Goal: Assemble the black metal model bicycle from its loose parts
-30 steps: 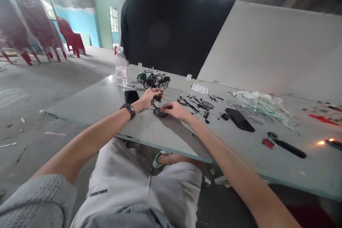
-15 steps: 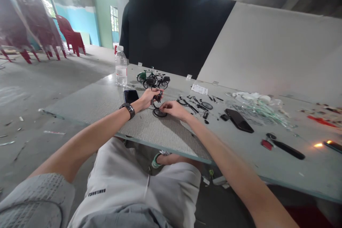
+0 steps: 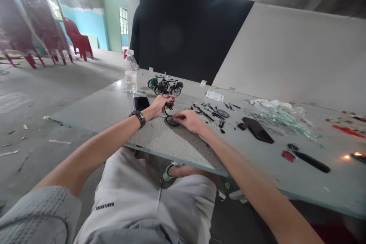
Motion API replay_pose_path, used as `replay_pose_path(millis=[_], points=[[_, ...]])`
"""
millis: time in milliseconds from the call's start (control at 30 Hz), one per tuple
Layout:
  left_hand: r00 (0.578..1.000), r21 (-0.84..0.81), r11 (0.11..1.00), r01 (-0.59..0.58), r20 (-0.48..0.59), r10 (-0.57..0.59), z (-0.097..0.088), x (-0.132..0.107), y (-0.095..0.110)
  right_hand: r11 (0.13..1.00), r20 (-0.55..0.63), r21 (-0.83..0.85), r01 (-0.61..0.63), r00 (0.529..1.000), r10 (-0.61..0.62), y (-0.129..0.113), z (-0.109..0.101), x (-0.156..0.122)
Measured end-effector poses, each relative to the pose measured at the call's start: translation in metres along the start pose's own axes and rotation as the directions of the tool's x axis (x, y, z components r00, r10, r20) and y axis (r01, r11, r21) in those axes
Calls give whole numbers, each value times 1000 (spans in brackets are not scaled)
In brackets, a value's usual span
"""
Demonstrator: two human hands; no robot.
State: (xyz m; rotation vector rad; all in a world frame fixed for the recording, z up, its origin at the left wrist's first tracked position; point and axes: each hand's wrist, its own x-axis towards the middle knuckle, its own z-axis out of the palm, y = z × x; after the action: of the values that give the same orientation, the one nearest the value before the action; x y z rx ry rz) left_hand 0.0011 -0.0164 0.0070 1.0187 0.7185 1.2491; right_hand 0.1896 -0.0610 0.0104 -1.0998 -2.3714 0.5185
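Pinched in my left hand [image 3: 159, 106] is a small black model bicycle frame [image 3: 170, 103], held upright just above the table. Below it a spoked black wheel [image 3: 172, 122] lies tilted close to the tabletop; whether it is joined to the frame I cannot tell. The fingertips of my right hand [image 3: 190, 119] close on the wheel's right edge and partly hide it. Behind my hands stand finished-looking model bicycles [image 3: 168, 88], one carrying green bags. To the right are scattered loose black bicycle parts [image 3: 210, 113], including another wheel [image 3: 223, 113].
A water bottle [image 3: 131, 74] and a phone [image 3: 141, 103] stand and lie left of my hands. Rightward lie a paper slip [image 3: 214, 96], a black phone [image 3: 259, 129], a black-handled tool [image 3: 311, 160] and crumpled plastic bags [image 3: 286, 112]. A black panel [image 3: 188, 30] rises behind the table.
The whole view has shifted slightly. My right hand has turned a little at the wheel, its back arching more; my left hand keeps its hold on the frame.
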Motion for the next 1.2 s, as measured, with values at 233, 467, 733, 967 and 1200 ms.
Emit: replay_pose_path(millis=[233,467,733,967,1200], points=[[1000,-17,1000,14,7,-14,0,-1,0,995,-8,-81,49,999,-49,-1,0,-2],[1000,-6,1000,9,-2,-9,0,1,-3,1000,-23,-31,2,1000,-3,3,3,0],[1000,10,1000,18,5,-18,2,-3,0,992,-17,-97,83,996,-85,-3,0,-5],[1000,10,1000,15,-2,-15,3,-5,1,997,-55,-79,-4,999,0,-1,1,-3],[1000,5,1000,27,0,-27,5,-6,2,985,-9,-160,70,997,-73,-1,0,-2]])
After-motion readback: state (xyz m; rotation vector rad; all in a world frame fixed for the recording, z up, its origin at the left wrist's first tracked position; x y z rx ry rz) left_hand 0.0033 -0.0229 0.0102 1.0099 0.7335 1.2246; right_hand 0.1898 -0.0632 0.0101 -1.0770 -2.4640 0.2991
